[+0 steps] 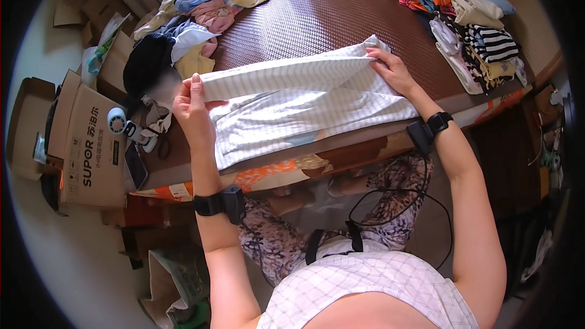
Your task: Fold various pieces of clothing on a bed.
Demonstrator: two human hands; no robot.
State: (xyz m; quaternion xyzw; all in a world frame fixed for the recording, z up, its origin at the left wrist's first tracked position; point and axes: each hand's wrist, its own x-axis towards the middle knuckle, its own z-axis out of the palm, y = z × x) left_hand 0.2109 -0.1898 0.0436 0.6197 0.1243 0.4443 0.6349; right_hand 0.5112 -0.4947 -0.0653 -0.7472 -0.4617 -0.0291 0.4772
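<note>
Striped cloth on the near edge of the brown mat, part hidden beneath its lifted flap! Long axis runs left to right. Left hand pinches one flap end, right hand the other; mat's far end, cut off.

Striped cloth in both hands

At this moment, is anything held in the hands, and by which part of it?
Yes, the striped cloth: the left hand pinches the left end of its raised flap, the right hand holds near the flap's right end.
</note>
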